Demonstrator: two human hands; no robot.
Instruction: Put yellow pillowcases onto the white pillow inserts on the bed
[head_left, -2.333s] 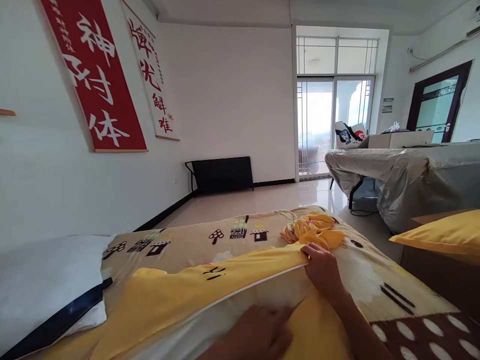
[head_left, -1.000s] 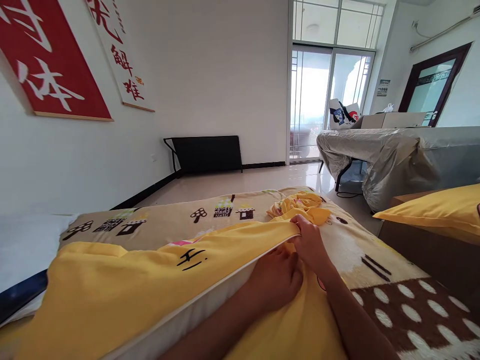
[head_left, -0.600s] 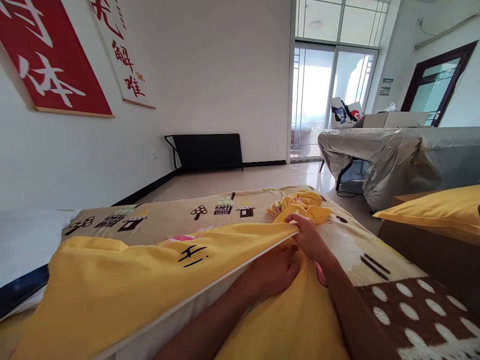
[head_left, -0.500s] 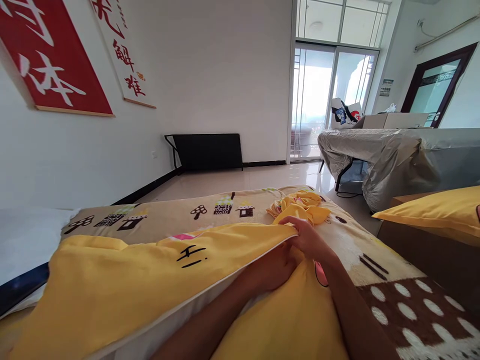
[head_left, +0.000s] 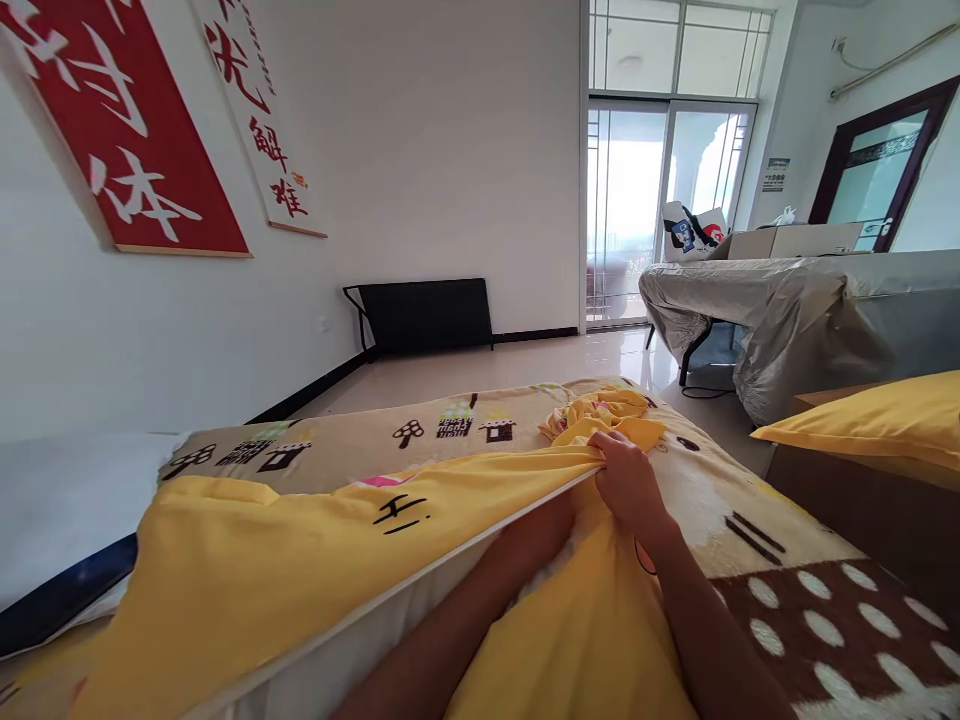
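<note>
A yellow fabric cover [head_left: 300,560] with black line marks and a pink patch spreads across the bed. Its long white-edged opening gapes, showing pale material inside. My right hand [head_left: 627,480] is closed round the cover's edge at the opening's far corner. My left hand [head_left: 553,522] reaches through the opening beneath that corner; its fingers are hidden in the cloth. Just past my right hand lies a crumpled yellow cloth [head_left: 600,408].
A patterned beige blanket [head_left: 360,430] lies under everything. At left is a white pillow [head_left: 75,490] with a dark blue band. To the right, a yellow pillow [head_left: 877,415] rests on a brown box. Beyond stand a plastic-covered table [head_left: 780,290] and a black folded frame [head_left: 427,315].
My left hand has slid deeper under the cover's corner, its fingers now out of sight. My right hand has tightened round the gathered edge. The camera view has shifted slightly.
</note>
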